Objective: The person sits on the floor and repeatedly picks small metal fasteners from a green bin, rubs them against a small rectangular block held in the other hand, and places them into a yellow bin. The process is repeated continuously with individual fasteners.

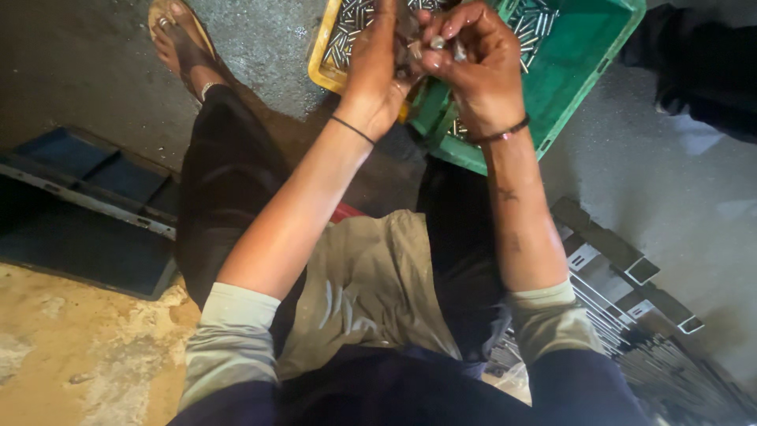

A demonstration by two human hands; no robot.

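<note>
Seated low, a worker is pinching small metal pins (pixel 436 42) between left hand (pixel 377 67) and right hand (pixel 473 67), both closed narrow, best kept directly above the green crate (pixel 579 55) and yellow crate (pixel 325 57).

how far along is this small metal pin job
Done: cannot be counted; the yellow plastic tray holds a heap of small shiny metal pins, and more lie in the green plastic crate.
In hand: the left hand and right hand meet above the trays, the right hand pinching a small metal piece.
Left: which pins are finished cannot be told.
</note>
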